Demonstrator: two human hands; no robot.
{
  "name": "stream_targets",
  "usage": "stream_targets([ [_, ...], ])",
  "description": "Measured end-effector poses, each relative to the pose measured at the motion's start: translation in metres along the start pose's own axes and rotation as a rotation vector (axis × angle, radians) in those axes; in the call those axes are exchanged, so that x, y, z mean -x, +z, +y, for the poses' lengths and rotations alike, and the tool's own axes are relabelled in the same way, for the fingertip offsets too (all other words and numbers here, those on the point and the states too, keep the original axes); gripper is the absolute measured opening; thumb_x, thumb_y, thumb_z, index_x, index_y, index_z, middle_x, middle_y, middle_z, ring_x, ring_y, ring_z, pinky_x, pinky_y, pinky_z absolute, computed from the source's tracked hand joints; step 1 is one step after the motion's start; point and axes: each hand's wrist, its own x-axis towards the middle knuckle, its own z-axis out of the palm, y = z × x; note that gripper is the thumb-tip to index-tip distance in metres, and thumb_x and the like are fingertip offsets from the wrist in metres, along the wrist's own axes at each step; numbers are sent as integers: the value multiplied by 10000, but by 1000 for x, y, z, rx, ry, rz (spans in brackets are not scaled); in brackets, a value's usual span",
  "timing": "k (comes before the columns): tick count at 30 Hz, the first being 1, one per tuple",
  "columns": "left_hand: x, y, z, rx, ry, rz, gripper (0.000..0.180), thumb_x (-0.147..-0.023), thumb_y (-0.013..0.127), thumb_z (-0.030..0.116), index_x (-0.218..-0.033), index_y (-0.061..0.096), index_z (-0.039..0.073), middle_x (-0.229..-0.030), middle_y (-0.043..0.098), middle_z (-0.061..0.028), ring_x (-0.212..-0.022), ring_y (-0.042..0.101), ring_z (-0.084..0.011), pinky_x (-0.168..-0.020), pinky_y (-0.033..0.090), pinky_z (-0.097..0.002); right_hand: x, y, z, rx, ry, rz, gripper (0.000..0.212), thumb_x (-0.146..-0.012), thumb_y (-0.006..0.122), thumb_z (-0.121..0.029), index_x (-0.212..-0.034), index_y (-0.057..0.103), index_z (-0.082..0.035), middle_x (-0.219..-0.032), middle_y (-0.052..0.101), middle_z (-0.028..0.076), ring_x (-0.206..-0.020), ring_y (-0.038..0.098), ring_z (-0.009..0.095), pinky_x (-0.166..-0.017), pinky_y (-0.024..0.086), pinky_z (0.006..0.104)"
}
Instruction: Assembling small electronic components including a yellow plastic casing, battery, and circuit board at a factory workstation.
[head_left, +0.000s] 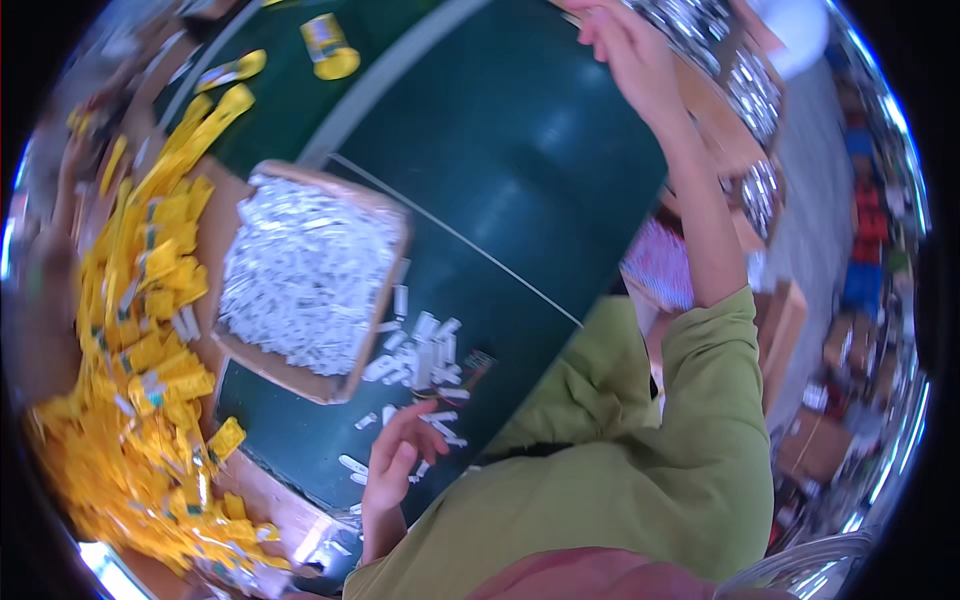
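My left hand (397, 455) hovers over the near end of the dark green table, beside a loose scatter of small white strip-like pieces (425, 350). Its fingers are loosely bent and apart, and nothing shows in them. A small dark, printed piece (478, 368) lies close to its fingertips. My right arm stretches far forward, and the right hand (622, 45) is at the table's far right edge, by a cardboard box of shiny silver pieces (690, 30). Its fingers look extended and apart; the picture's upper edge cuts part of them off, and I see nothing held.
An open carton full of white pieces (305, 270) stands on the table (500, 170). Yellow packets (150, 420) are heaped along the left side, and two more lie beyond a grey strip. More silver pieces (755, 95) sit in boxes at right. Another person's blurred arm shows far left.
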Motion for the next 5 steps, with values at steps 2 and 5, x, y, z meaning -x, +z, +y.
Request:
stream_targets([
  [2,-7,17,0,-64,-67,-73,536,-941,448,391,-1293,437,-13,-806,599,-82,-650,510,-106,-615,401,-224,82,-93,17,-4,199,179,303,-980,389,-199,-1099,617,-40,-760,560,-8,-635,456,56,-585,382,187],
  [5,-22,56,0,-171,-168,-132,514,-941,463,367,-1294,439,-7,-796,593,-91,-645,502,-108,-613,403,-224,246,-217,61,81,503,314,316,-991,386,-240,-1108,627,-73,-738,577,4,-644,487,42,-608,390,166],
])
